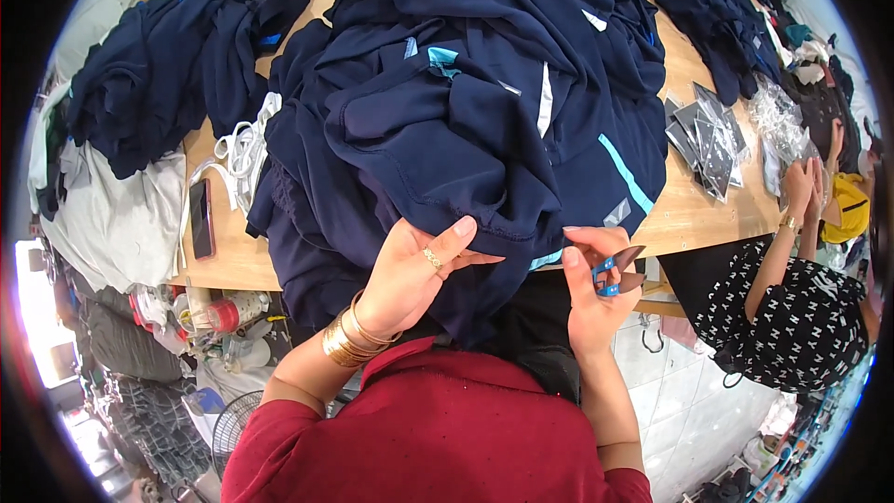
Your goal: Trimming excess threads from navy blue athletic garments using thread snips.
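Observation:
A navy blue garment (438, 149) with light blue trim is bunched on top of a larger heap of navy cloth in front of me. My left hand (414, 270) pinches its near hem, thumb on top and fingers underneath. My right hand (596, 293) is just right of that hem and holds small blue-handled thread snips (615, 277) in its palm, the dark blades pointing right. The right thumb and forefinger come close together beside the cloth. Whether a thread lies between them is too small to tell.
On the wooden table (247, 256) lie a phone (202, 219), white cord (244, 154) and more navy garments (168, 65) at left. Small dark packets (708, 140) sit at right, beside clear plastic bags (778, 116). A co-worker's hands (803, 186) are near those bags.

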Demonstrator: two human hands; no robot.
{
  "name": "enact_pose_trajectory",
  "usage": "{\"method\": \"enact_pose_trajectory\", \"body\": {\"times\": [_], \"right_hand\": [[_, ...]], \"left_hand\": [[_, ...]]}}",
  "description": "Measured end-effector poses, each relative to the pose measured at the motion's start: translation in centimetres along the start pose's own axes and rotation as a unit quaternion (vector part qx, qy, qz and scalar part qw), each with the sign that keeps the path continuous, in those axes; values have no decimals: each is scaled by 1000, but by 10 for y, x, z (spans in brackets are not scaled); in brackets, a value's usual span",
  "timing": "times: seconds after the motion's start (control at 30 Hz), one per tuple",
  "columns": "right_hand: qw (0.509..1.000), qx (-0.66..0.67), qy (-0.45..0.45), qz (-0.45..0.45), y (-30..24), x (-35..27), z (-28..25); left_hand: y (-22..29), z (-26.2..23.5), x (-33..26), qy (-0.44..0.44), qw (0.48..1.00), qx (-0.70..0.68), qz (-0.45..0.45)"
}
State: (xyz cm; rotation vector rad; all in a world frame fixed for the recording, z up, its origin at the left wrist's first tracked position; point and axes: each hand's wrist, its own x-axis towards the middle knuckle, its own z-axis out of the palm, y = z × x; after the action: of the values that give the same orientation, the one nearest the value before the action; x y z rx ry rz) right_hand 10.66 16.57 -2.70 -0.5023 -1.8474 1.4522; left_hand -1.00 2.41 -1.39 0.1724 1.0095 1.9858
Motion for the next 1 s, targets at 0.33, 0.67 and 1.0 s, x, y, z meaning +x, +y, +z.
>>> {"method": "enact_pose_trajectory", "body": {"times": [0.33,0.67,1.0], "right_hand": [[962,-191,-152,-122,-29,20,-3],[920,-321,-134,-182,-29,19,-7],[889,-381,-120,-226,-30,19,-10]], "left_hand": [[5,0,-6,36,995,90,24],[7,8,-5,38,999,29,19],[8,11,-5,32,999,36,3]]}}
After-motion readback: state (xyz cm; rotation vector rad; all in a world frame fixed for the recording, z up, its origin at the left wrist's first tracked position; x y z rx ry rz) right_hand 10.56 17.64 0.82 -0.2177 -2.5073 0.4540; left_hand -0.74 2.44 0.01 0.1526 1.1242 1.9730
